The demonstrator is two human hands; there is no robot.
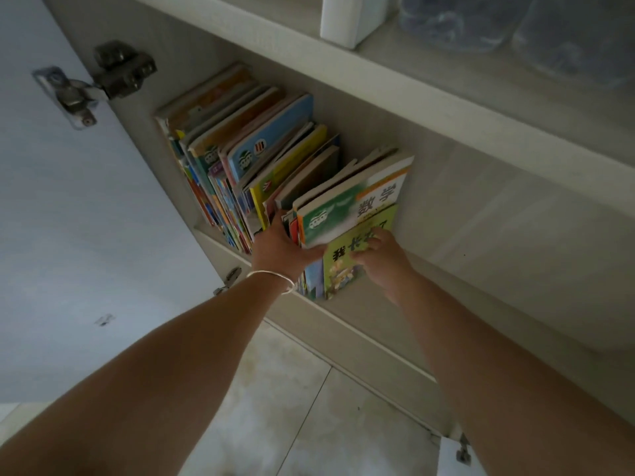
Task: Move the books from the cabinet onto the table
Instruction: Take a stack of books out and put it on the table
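A row of colourful books (247, 149) stands leaning on the lower shelf of a pale cabinet (395, 94). The right-hand bundle of books (347, 207), fronted by a green-and-white one and a yellow-green one, sticks out over the shelf edge. My left hand (281, 245), with a thin bracelet at the wrist, has its fingers pushed in on the bundle's left side. My right hand (381, 259) presses on the yellow-green front cover, so the bundle is held between both hands. No table is in view.
The open cabinet door (68, 218) with a metal hinge (117, 73) stands at left. On the upper shelf are a white box (350, 18) and clear plastic containers (515, 25). Tiled floor (292, 407) lies below; the shelf right of the books is bare.
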